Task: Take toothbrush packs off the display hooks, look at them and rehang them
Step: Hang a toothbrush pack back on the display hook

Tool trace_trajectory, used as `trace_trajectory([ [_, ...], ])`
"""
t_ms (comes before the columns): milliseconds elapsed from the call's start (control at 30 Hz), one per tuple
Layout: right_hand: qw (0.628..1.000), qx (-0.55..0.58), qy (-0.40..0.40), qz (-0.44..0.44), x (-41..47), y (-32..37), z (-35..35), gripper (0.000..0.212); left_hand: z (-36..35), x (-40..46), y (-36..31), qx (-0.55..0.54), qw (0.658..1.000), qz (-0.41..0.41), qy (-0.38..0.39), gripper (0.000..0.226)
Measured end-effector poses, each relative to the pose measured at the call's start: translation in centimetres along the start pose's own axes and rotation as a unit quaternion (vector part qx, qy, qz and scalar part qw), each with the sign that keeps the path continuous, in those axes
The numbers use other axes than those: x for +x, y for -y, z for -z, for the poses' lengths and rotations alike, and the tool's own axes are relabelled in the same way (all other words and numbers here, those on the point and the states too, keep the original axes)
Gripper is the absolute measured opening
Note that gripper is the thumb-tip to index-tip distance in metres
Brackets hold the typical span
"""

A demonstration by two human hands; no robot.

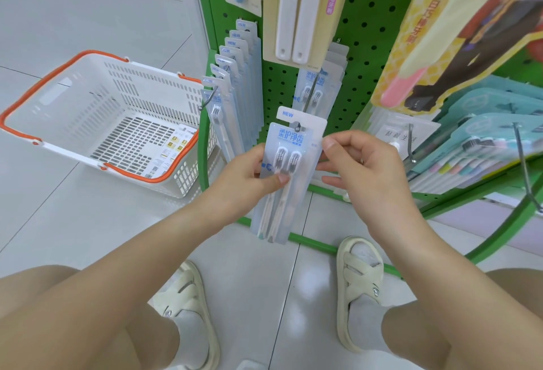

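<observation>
Pale-blue toothbrush pack [289,161] between both hands' grip

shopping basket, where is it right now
The shopping basket sits on the floor at the left of the head view, beside the green pegboard rack, left of the hanging toothbrush packs.

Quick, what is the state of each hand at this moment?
Left hand: holds the toothbrush pack, thumb on its front.
Right hand: pinches the same pack at its right edge.
</observation>
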State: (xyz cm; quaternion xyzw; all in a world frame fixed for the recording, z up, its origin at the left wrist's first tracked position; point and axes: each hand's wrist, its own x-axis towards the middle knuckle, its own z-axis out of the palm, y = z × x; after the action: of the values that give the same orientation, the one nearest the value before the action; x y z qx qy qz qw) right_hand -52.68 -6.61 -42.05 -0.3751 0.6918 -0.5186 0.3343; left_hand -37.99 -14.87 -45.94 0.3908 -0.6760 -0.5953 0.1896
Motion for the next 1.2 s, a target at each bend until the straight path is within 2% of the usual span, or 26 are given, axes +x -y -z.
trace_trajectory([
  [167,0.997,0.043,-0.04,-0.053,1.2,0.3,-0.1,0.011,-0.2,0.9,0.1,0.045,0.999,0.003,-0.002,0.026],
  [333,0.987,0.123,-0.053,-0.094,3.9,-0.1,-1.6,0.043,-0.6,2.1,0.0,0.058,0.998,0.021,-0.014,0.028],
  [433,0.976,0.182,-0.088,-0.08,5.3,0.1,-2.8,0.05,-0.8,2.5,-0.2,0.052,0.998,0.032,-0.023,0.024],
  [600,0.946,0.256,-0.191,-0.057,7.1,1.0,-3.4,0.038,-1.1,2.4,-0.5,0.047,0.998,0.034,-0.012,0.019],
  [767,0.936,0.27,-0.207,-0.094,8.7,1.1,-3.5,0.025,-1.0,2.3,-0.7,0.041,0.999,0.034,-0.008,0.021],
  [933,0.936,0.283,-0.168,-0.12,9.0,1.0,-4.1,0.007,-0.9,2.6,-0.7,0.048,0.998,0.038,-0.008,0.022],
  [1067,0.928,0.292,-0.197,-0.123,9.0,0.7,-3.7,0.016,-0.8,2.6,-0.7,0.045,0.998,0.039,-0.008,0.024],
  [1200,0.922,0.298,-0.229,-0.09,8.6,0.1,-3.2,0.011,-0.7,2.5,-0.7,0.04,0.999,0.036,-0.002,0.027],
])
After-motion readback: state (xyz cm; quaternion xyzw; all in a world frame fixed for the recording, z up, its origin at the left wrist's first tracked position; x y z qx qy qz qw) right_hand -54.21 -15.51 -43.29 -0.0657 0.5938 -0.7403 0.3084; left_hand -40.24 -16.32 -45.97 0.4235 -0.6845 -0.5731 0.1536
